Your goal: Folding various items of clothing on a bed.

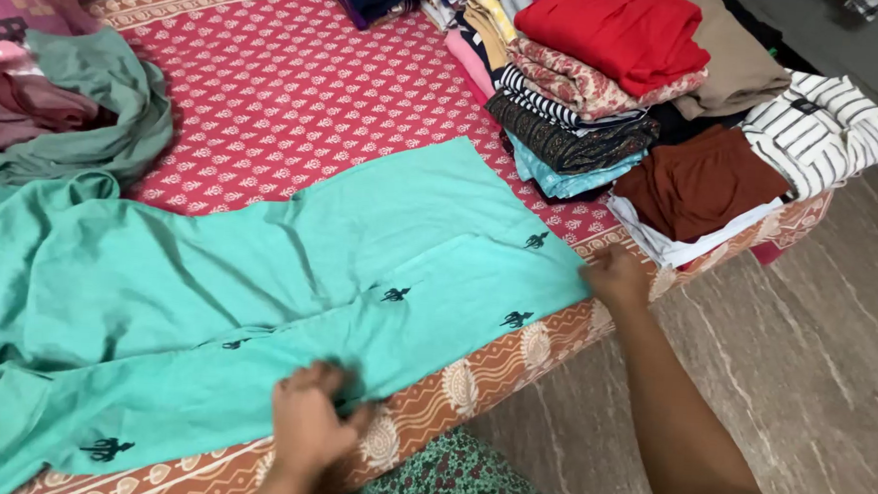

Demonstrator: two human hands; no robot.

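Observation:
A long turquoise garment (257, 288) with small black embroidered motifs lies spread across the red patterned bedsheet (297, 89). My left hand (312, 421) pinches its near edge by the bed's front border. My right hand (616, 276) grips the garment's right corner at the bed's edge, arm stretched out over the floor.
Stacks of folded clothes (588, 84) fill the bed's right end, with a rust-brown piece (703, 181) and a striped shirt (821, 127) near the corner. A heap of unfolded green and pink clothes (56, 107) lies at the left. Grey-brown tiled floor (813, 377) lies to the right.

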